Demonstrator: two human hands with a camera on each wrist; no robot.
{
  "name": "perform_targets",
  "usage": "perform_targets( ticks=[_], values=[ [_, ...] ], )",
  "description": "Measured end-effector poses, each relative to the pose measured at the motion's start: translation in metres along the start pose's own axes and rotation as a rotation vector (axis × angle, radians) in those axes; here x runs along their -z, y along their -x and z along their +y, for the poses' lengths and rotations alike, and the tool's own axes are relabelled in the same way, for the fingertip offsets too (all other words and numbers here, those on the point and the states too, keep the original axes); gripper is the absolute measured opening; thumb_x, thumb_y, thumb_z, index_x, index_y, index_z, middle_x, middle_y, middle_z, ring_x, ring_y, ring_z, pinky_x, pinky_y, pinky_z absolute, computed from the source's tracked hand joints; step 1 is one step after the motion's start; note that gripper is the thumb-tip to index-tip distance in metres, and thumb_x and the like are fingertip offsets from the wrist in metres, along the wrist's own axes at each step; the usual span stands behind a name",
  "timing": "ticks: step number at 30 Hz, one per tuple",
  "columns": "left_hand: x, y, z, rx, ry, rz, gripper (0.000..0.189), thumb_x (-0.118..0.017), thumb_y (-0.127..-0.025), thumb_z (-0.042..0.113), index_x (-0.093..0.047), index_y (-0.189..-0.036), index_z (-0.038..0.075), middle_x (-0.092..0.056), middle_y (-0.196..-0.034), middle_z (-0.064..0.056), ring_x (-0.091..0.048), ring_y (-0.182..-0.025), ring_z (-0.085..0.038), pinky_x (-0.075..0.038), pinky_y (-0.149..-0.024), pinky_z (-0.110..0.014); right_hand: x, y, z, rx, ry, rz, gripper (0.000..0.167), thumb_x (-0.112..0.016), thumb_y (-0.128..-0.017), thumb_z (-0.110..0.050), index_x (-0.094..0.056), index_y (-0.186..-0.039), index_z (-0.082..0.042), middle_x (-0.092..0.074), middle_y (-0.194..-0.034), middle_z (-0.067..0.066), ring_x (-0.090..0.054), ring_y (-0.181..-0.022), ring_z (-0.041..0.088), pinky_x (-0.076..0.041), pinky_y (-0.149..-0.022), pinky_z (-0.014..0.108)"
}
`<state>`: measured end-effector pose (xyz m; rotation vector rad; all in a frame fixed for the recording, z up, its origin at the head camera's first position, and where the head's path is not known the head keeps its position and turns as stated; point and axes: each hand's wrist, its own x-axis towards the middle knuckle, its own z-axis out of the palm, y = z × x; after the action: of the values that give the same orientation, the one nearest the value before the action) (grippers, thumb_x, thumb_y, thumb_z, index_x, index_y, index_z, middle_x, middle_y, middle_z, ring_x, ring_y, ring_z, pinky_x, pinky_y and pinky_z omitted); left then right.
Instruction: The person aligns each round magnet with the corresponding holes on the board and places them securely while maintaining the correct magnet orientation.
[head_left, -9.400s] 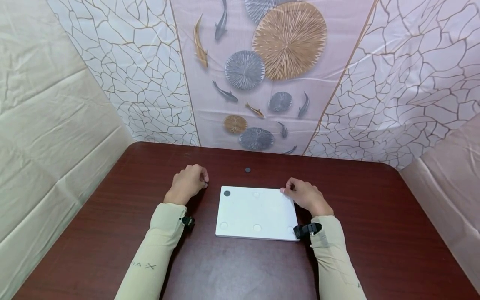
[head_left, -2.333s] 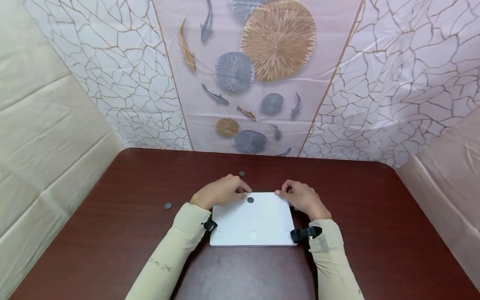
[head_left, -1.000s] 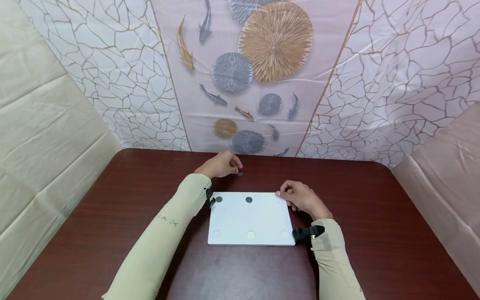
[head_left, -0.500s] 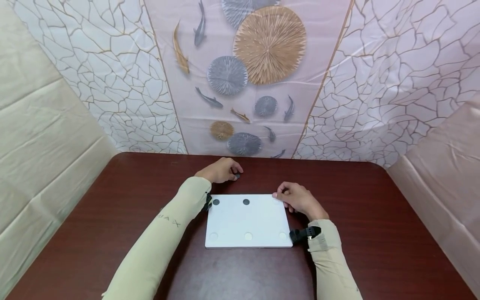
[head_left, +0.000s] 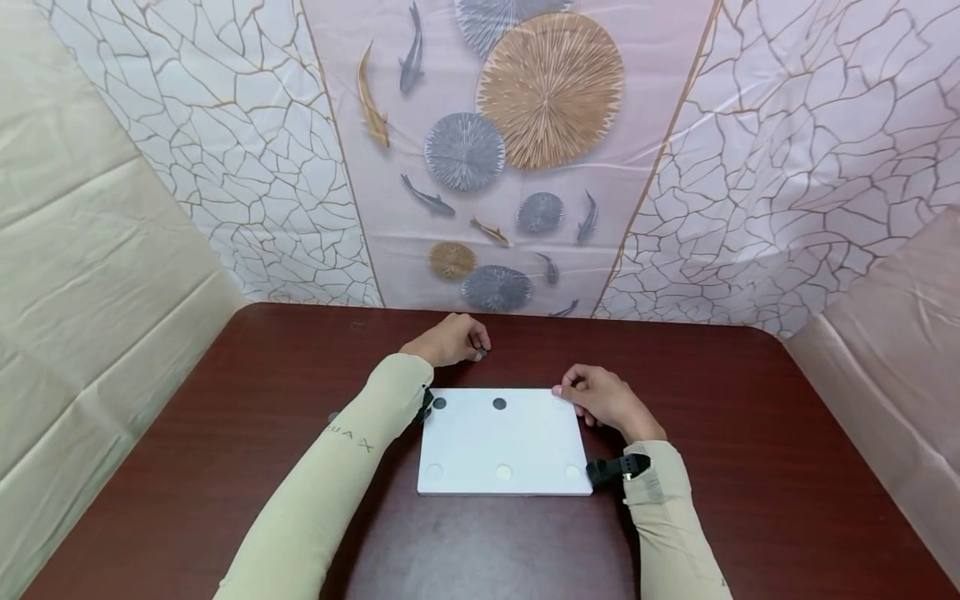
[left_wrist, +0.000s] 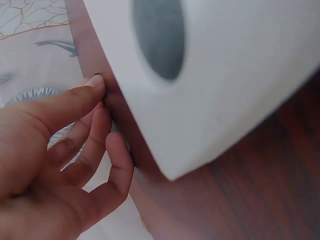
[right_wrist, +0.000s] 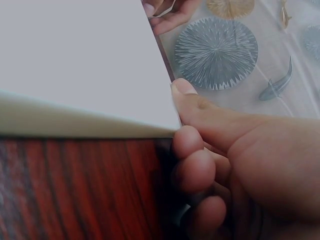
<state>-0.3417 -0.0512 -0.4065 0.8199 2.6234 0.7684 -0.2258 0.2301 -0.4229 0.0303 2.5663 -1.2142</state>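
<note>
A white board (head_left: 517,437) with round shallow recesses lies flat on the table. One dark grey disc (head_left: 440,403) sits in its far left recess and another disc (head_left: 499,404) in the far middle one. Beyond the board's far edge, my left hand (head_left: 450,340) pinches a small dark disc (left_wrist: 103,92) between thumb and fingers, low over the tabletop. My right hand (head_left: 606,398) grips the board's far right corner, thumb along the edge and the other fingers curled at the side. The three near recesses show pale and without discs.
Another dark disc (head_left: 333,416) lies on the brown table (head_left: 225,467) at the left, partly hidden by the left sleeve (head_left: 352,442). A patterned cloth (head_left: 525,167) hangs behind the table's far edge. A black strap (head_left: 618,469) circles the right wrist.
A disc now fills the far middle recess, which was bare 9.4 seconds ago. My left hand has gone from the board to the far disc and pinches it. The right hand stays at the corner.
</note>
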Motion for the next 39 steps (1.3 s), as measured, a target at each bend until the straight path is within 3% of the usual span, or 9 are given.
perform_targets(
  ticks=[7,22,28,32,39],
  values=[
    [-0.001,-0.002,0.001,-0.004,0.005,-0.01,0.016,-0.075,-0.095,-0.004,-0.075,-0.107,0.006,-0.071,-0.099,-0.006,-0.064,-0.096,-0.019,-0.054,-0.087,-0.031,0.0,-0.001,0.001,0.001,0.001,0.001,0.023,-0.068,-0.105,-0.033,-0.063,-0.106,-0.011,-0.057,-0.066,0.003,-0.052,-0.052,0.016,-0.041,-0.049,0.03],
    [0.001,0.004,0.006,0.066,0.018,-0.036,0.017,-0.073,-0.098,0.0,-0.072,-0.112,0.009,-0.068,-0.107,-0.005,-0.062,-0.099,-0.019,-0.053,-0.083,-0.029,0.0,0.0,-0.001,0.01,0.001,-0.002,0.023,-0.068,-0.105,-0.032,-0.063,-0.104,-0.01,-0.056,-0.065,0.002,-0.052,-0.052,0.015,-0.042,-0.049,0.029],
    [-0.001,0.007,0.007,0.067,-0.039,-0.028,0.02,-0.073,-0.099,0.004,-0.071,-0.119,0.009,-0.067,-0.113,-0.007,-0.062,-0.106,-0.02,-0.053,-0.091,-0.033,0.004,0.004,-0.005,0.049,0.01,-0.052,0.019,-0.065,-0.107,-0.024,-0.062,-0.109,-0.006,-0.057,-0.069,0.003,-0.054,-0.053,0.015,-0.042,-0.049,0.028],
    [-0.001,0.011,0.007,0.08,-0.083,-0.041,0.025,-0.075,-0.099,0.01,-0.07,-0.124,0.01,-0.066,-0.118,-0.007,-0.062,-0.112,-0.021,-0.052,-0.098,-0.037,0.012,0.009,-0.006,0.061,0.018,-0.072,0.014,-0.063,-0.108,-0.017,-0.065,-0.11,-0.004,-0.06,-0.075,0.006,-0.056,-0.055,0.017,-0.042,-0.05,0.029],
    [0.005,0.031,0.008,0.148,-0.074,-0.045,0.033,-0.078,-0.099,0.026,-0.066,-0.125,0.01,-0.067,-0.117,-0.007,-0.065,-0.106,-0.021,-0.054,-0.095,-0.041,0.028,0.021,-0.011,0.054,0.072,0.003,0.013,-0.065,-0.106,-0.014,-0.066,-0.11,-0.002,-0.065,-0.083,0.011,-0.055,-0.063,0.02,-0.049,-0.061,0.033]
  ],
)
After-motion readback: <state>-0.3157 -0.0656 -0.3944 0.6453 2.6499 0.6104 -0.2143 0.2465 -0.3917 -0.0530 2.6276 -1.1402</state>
